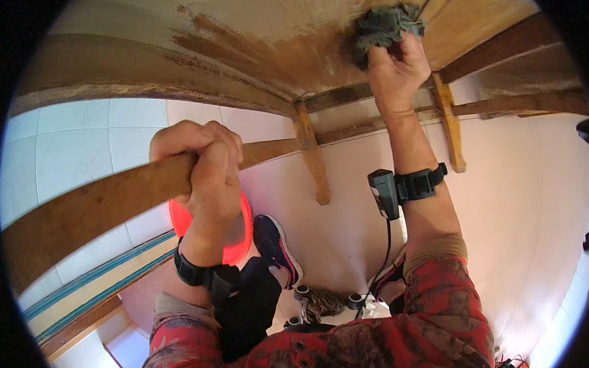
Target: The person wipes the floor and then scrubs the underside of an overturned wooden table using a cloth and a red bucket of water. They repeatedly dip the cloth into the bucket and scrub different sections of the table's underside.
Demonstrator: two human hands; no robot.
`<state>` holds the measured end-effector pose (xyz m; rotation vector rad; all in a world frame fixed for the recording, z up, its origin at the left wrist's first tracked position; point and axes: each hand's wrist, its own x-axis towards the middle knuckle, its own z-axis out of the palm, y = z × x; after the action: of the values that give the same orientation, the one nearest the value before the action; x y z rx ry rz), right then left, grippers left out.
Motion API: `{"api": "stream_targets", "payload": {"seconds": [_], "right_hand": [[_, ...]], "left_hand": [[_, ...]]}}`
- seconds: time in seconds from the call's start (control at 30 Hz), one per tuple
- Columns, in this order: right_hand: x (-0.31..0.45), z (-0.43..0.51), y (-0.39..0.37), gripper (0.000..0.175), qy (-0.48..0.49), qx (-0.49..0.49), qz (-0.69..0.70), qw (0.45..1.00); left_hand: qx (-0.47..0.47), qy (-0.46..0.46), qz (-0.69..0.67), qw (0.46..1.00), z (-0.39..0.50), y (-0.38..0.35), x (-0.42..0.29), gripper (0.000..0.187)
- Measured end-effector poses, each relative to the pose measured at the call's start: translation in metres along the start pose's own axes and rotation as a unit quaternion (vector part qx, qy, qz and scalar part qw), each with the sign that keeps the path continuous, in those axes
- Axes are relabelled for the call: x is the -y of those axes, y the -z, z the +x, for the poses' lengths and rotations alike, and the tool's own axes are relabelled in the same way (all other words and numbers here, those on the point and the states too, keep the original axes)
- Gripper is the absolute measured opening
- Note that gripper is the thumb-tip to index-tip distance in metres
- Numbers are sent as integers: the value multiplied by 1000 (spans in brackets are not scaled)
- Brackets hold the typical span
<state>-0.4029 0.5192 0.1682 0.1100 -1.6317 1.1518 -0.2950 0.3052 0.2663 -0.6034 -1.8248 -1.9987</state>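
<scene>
My left hand [206, 162] is wrapped around a flat wooden rail [105, 195] at the left. At the upper right, my right hand [400, 73] holds a bunched dark grey-green cloth [389, 27] pressed against a broad wooden panel [279, 38]. Darker, wet-looking streaks mark the panel to the left of the cloth. Each forearm wears a black strapped device; the one on the right forearm [385, 193] has a cable. The underside of the cloth is hidden.
Wooden legs [313, 159] [450, 130] project below the panel, joined by rails. A red plastic basin [245, 229] stands on the floor under my left wrist, beside my shoe [275, 248]. Metal tubular legs [303, 298] and a brush-like bundle [325, 302] are close to my body.
</scene>
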Motion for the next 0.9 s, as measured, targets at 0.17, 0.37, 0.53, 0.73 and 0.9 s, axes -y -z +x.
{"api": "stream_targets", "payload": {"seconds": [0.17, 0.37, 0.53, 0.73, 0.9], "right_hand": [[-53, -83, -2, 14, -95, 52, -86, 990], [-90, -158, -36, 15, -644, 172, -235, 708], [-96, -162, -28, 12, -779, -258, 218, 528], [-81, -146, -32, 6, -777, -207, 236, 546], [-25, -108, -33, 12, -717, -198, 301, 597]], "left_hand": [[2, -8, -2, 1000, 1, 0, -2, 25], [5, 5, 13, 1000, 0, 3, -4, 21], [0, 16, -28, 999, -2, 4, -3, 21], [10, 6, -15, 1000, -3, 2, -5, 20], [-9, 3, -26, 1000, -7, -1, -5, 21]]}}
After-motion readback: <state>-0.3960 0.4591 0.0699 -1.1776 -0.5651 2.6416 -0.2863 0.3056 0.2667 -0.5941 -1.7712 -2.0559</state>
